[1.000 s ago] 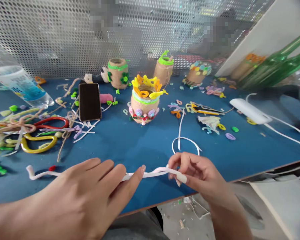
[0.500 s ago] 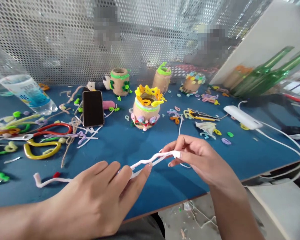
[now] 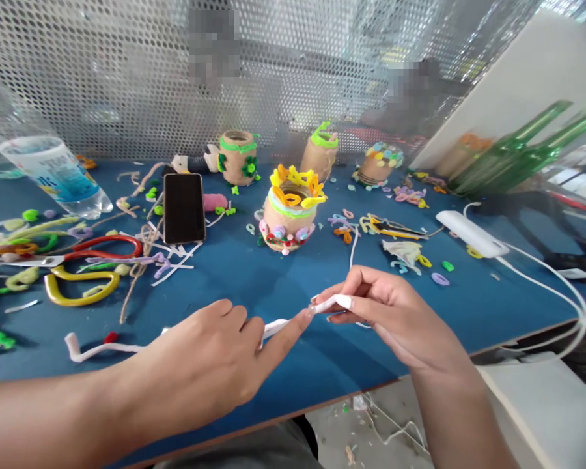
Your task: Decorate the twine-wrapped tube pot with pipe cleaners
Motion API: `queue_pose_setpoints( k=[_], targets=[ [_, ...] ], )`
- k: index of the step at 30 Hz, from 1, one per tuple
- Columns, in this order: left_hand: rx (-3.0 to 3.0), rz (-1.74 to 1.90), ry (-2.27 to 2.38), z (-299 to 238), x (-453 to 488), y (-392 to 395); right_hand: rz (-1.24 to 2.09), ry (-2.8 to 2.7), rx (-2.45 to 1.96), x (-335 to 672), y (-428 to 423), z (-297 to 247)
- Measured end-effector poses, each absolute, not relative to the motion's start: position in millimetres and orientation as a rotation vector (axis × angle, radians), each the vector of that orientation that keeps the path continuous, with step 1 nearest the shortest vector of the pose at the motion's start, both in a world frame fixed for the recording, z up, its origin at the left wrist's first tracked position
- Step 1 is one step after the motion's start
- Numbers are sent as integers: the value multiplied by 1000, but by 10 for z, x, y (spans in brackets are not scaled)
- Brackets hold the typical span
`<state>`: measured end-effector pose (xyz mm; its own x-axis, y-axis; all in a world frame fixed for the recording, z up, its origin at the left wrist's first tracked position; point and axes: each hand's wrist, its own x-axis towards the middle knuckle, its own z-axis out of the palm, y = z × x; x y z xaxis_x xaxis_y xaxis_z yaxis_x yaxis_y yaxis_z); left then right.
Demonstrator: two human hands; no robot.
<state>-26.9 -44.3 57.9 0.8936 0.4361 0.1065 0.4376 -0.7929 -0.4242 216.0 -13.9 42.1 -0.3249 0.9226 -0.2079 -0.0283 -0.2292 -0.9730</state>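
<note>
A white pipe cleaner lies across the blue table and runs under my left hand. Its far end is pinched between the thumb and fingers of my right hand. The left fingers are spread, and the index fingertip touches the pipe cleaner right beside the right hand's grip. The left palm hides a middle stretch of the strand. Beyond my hands stands a burlap-wrapped jar trimmed with yellow pipe cleaner.
Behind the hands are a black phone, further decorated jars, and red-handled scissors. A plastic bottle lies at left, and green glass bottles stand at right. A white power bank trails a cable near the table's right edge.
My left hand has slid right along the pipe cleaner, and its index fingertip now reaches my right hand. The right hand stays pinched on the strand, and less of the strand shows between them.
</note>
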Motion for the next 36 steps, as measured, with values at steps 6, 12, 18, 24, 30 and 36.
queue_pose_setpoints(
  k=[6,12,18,24,30,36],
  targets=[
    [-2671,-164,-596,560,-237,-423,1639,-1209,-1175,2105,-151,392],
    [-2666,-362,-621,587,-200,-409,1603,-1109,-1202,2048,-173,308],
    [-2675,-347,-624,584,-164,-446,1578,-1130,-1183,2026,-178,301],
    [-2653,-335,-581,555,-172,-463,1644,-1042,-1168,1988,-221,335],
    [-2664,-300,-492,541,-155,-515,1566,-1027,-1231,1969,-245,286],
    [-2651,-280,-513,495,-144,-556,1541,-1025,-1240,1974,-241,257]
  ],
)
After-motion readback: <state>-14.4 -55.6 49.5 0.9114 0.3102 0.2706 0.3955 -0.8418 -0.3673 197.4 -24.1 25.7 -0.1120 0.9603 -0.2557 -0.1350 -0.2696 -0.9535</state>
